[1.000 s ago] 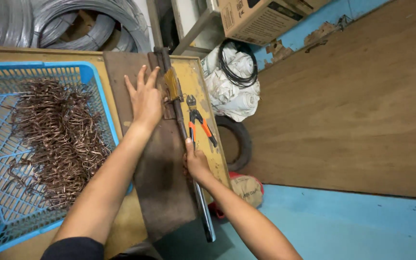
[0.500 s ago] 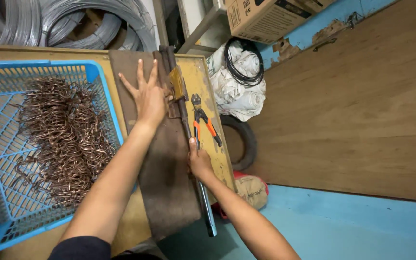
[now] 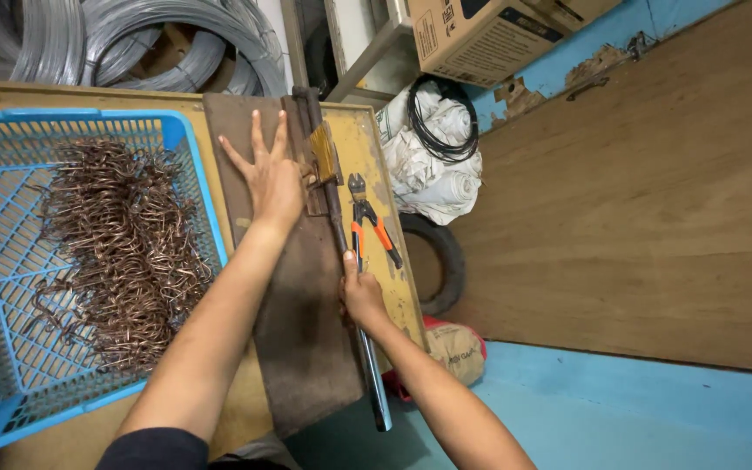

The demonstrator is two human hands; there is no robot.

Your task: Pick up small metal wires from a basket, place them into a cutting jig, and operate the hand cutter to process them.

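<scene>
1. Lever bar [image 3: 352, 296] runs along the right edge of the brown plate [image 3: 306, 348] on the bench [image 3: 393, 261].
2. Right hand [image 3: 361, 296] wraps the bar, fingers curled shut on it.
3. Left hand [image 3: 270, 178] lies flat on the plate, fingers spread wide.
4. Orange cutters [image 3: 372, 228] lie just right of the bar.
5. Blue basket [image 3: 189, 174] at left holds bent wire pieces [image 3: 115, 248].
6. Wire coils [image 3: 132, 39] behind.

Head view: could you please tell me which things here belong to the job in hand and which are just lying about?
In hand:
left hand, flat on the brown plate
right hand, gripping the lever bar

Lying about:
pliers
brush
blue basket of bent wire pieces
wire coils
cardboard box
tyre
</scene>
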